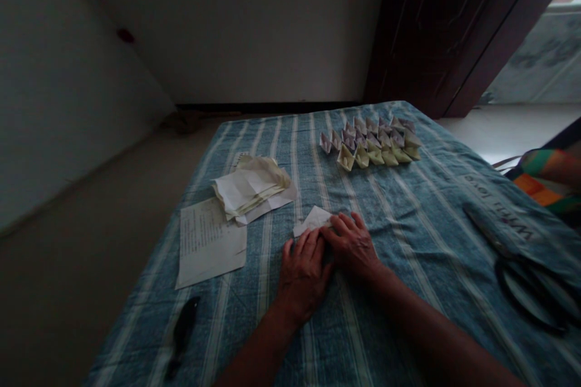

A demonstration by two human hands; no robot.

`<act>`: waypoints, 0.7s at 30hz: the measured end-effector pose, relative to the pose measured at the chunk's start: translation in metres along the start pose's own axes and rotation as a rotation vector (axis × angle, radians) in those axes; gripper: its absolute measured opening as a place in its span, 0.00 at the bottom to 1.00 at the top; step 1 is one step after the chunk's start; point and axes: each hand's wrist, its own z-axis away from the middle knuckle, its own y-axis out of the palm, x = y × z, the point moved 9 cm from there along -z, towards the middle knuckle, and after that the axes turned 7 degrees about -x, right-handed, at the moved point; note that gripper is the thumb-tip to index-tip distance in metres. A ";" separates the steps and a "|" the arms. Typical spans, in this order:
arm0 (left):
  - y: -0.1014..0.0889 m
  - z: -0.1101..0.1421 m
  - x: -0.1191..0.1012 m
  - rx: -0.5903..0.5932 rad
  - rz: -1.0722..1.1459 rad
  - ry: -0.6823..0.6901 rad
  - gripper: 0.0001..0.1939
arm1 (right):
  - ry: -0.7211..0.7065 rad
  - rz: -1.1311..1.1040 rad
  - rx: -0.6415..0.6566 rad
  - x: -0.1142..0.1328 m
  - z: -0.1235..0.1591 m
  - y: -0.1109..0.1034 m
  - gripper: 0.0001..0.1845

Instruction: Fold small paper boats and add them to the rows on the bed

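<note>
A small piece of folded white paper (314, 219) lies on the striped blue tablecloth in front of me. My left hand (303, 269) rests palm down at its near edge, with fingers stretched forward and fingertips on the paper. From the right, my right hand (354, 245) lies flat over the paper's right end, its fingers a little spread. The two hands touch near the fingertips, and they hide the paper's near and right parts.
Folded paper boats (374, 142) stand in rows at the table's back right. Left of my hands are stacked papers (254, 184) and a printed sheet (209, 245). A black-handled object (184, 332) lies at the front left, large scissors (517, 263) at the right. Colourful fabric (544, 175) is beyond the right edge.
</note>
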 end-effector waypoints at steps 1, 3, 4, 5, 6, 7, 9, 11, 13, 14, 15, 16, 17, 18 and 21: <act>0.000 0.000 0.000 0.000 -0.004 0.003 0.22 | -0.003 0.003 0.001 0.000 0.000 0.000 0.11; -0.001 0.000 -0.001 -0.007 -0.008 0.004 0.21 | -0.012 0.005 0.000 0.001 0.000 0.000 0.11; -0.001 0.000 -0.001 -0.014 -0.009 0.003 0.21 | -0.016 0.005 0.000 0.001 0.000 0.000 0.12; -0.001 -0.001 0.000 -0.021 -0.010 0.000 0.21 | -0.021 0.005 0.000 0.001 0.000 0.000 0.12; -0.002 -0.001 0.000 -0.026 -0.010 0.000 0.20 | -0.023 0.006 0.002 0.002 0.000 0.000 0.12; -0.001 -0.001 0.000 -0.029 -0.011 0.000 0.20 | -0.024 0.009 0.006 0.002 0.000 0.000 0.11; -0.001 -0.001 0.000 -0.023 -0.010 0.003 0.20 | -0.021 0.014 0.015 0.002 0.000 0.000 0.11; 0.000 -0.001 0.000 -0.010 -0.006 0.006 0.20 | -0.019 0.018 0.017 0.002 0.000 0.000 0.11; 0.000 -0.002 0.001 0.003 -0.001 0.008 0.21 | -0.019 0.021 0.013 0.002 0.000 0.001 0.11; 0.000 -0.002 0.001 0.008 0.001 0.010 0.21 | -0.020 0.021 0.012 0.002 0.000 0.001 0.11; -0.001 -0.003 0.001 0.010 0.002 0.012 0.21 | -0.020 0.021 0.010 0.002 0.000 0.001 0.11; -0.001 -0.003 0.001 0.011 0.004 0.015 0.21 | -0.018 0.021 0.008 0.002 0.000 0.001 0.11; -0.002 -0.003 0.001 0.012 0.006 0.019 0.21 | -0.016 0.021 0.006 0.002 0.000 0.001 0.11; -0.002 -0.003 0.001 0.011 0.009 0.022 0.21 | -0.015 0.019 0.003 0.002 0.000 0.000 0.12; -0.003 -0.004 0.001 0.004 0.021 0.017 0.21 | -0.008 0.013 0.007 0.002 -0.001 -0.001 0.12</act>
